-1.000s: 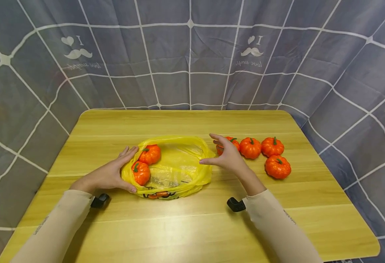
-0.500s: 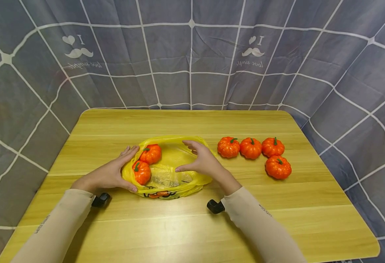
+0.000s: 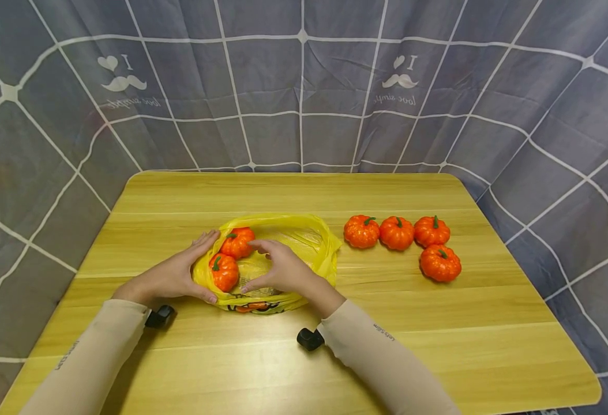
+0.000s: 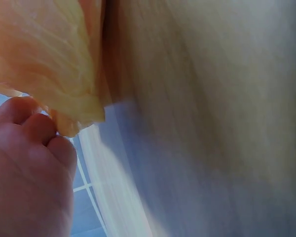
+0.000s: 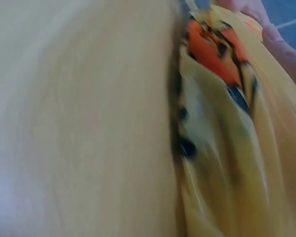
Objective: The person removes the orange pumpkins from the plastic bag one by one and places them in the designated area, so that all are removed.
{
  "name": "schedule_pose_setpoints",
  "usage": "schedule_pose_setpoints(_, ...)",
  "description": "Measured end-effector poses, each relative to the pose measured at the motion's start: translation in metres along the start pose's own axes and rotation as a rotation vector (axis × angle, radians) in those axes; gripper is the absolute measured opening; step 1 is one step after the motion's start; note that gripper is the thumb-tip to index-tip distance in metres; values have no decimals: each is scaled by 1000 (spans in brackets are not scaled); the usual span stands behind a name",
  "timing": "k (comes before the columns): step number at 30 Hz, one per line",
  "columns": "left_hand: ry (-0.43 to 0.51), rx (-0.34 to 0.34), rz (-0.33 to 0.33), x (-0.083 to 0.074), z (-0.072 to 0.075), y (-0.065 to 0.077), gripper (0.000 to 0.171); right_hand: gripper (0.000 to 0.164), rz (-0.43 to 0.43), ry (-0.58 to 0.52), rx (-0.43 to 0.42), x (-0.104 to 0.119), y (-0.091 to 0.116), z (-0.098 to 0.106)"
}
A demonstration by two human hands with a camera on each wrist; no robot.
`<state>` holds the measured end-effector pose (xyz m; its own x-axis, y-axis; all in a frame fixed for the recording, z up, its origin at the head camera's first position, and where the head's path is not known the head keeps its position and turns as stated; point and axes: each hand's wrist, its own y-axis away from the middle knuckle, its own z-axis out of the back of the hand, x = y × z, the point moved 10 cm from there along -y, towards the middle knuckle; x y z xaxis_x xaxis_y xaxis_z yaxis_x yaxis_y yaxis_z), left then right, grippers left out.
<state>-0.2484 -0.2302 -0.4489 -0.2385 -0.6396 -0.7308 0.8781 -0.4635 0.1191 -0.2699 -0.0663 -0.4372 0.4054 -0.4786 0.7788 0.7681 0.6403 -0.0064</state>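
A yellow plastic bag (image 3: 304,230) lies on the table with its mouth spread wide. Inside its left end sit two small orange pumpkins, the back pumpkin (image 3: 237,242) and the front pumpkin (image 3: 224,273), both with green stems. My left hand (image 3: 183,271) holds the bag's left end, thumb in front and fingers behind; in the left wrist view its fingers bend against the yellow plastic (image 4: 44,59). My right hand (image 3: 282,268) reaches over the bag's mouth, thumb and fingers spread apart, fingertips right at the back pumpkin. The bag's printed side (image 5: 222,54) shows in the right wrist view.
Right of the bag, several more orange pumpkins rest on the wooden table (image 3: 283,369): a row of them, with one pumpkin (image 3: 441,263) in front of the row's right end. A grey curtain (image 3: 335,75) with white lines hangs behind and along the sides.
My right hand has moved left from the bag's right rim, across the mouth, to beside the two pumpkins inside. My left hand has stayed at the bag's left end.
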Motion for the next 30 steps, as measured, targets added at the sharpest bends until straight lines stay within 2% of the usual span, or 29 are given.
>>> schedule_pose_setpoints(7,34,4,2,0,0,1,134,91,52,73,9,14,-7,-15)
schedule_pose_setpoints(12,48,5,-4,-2,0,2,133,83,56,114,5,19,-12,-21)
schedule_pose_setpoints(20,71,8,-3,-2,-1,3,133,83,91,191,2,27,-17,-30)
schedule_pose_setpoints(30,57,8,7,0,-1,4,133,78,120,156,26,30,-16,-35)
